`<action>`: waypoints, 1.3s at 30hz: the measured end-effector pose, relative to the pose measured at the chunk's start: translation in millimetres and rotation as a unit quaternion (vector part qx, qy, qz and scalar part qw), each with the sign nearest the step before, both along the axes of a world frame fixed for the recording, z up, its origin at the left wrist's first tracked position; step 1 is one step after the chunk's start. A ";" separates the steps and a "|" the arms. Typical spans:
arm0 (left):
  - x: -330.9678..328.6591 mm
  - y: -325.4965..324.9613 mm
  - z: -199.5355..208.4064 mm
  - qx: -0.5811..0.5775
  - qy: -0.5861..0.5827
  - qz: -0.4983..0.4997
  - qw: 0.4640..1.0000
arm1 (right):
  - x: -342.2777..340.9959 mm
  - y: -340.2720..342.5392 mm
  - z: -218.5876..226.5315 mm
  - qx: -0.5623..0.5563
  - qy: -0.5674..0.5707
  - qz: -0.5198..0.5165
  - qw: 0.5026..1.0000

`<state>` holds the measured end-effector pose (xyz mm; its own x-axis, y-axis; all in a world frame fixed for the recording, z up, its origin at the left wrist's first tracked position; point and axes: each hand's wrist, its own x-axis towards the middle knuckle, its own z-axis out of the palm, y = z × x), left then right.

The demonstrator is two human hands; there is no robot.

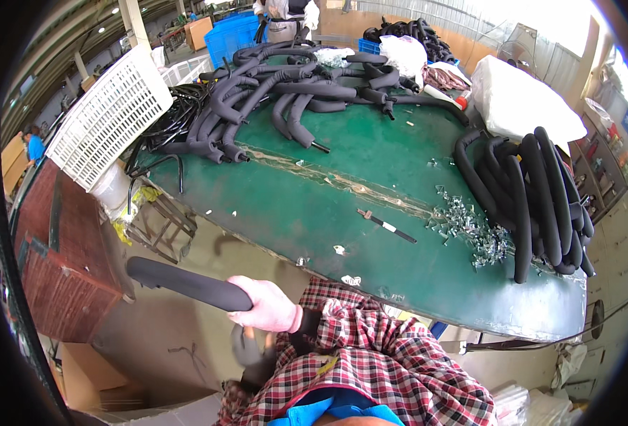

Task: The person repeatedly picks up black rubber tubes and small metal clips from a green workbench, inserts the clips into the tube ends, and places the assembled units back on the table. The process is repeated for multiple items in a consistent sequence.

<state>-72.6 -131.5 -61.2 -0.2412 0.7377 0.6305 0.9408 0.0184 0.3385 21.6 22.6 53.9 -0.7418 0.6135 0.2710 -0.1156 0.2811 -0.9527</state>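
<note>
My right hand, in a pale pink glove, reaches across to the left and is closed around one end of a black foam-sleeved tube. The tube points left over the floor, off the table's near edge. Below it is my left hand in a dark grey glove, somewhat blurred. Its fingers look apart, with nothing seen in them. On the green table lie a pile of bent foam-sleeved tubes, a second bundle of them at the right, and a heap of small metal clips.
A short black-and-white tool or strip lies mid-table. White plastic crates and thin black hoses are at the left. A wooden stool, a reddish-brown cabinet and an open carton stand beside me. Another person stands across the table.
</note>
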 end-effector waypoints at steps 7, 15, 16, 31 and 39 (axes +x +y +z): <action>-35.0 18.3 148.8 -0.104 0.152 -0.079 0.980 | 5.3 16.7 1.7 0.211 -0.129 0.064 0.967; -41.2 76.9 84.6 -0.297 0.016 -0.060 0.953 | 35.4 42.3 -33.0 0.411 -0.024 -0.099 0.906; -39.3 75.7 83.9 -0.300 0.003 -0.027 0.953 | 51.8 41.4 -28.7 0.385 -0.033 -0.157 0.909; -0.8 85.0 77.4 -0.324 -0.291 -0.254 0.864 | 144.7 50.0 -43.1 -0.101 0.169 -0.225 0.954; 2.1 60.3 80.4 -0.447 -0.284 -0.242 0.813 | 107.7 32.3 -40.4 -0.032 -0.091 -0.137 0.986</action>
<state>-70.5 -71.2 19.2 0.1481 0.9351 -0.3220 0.6079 0.1708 0.7754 129.3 54.9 13.5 -0.5792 0.8087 0.1028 0.1307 0.2166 -0.9675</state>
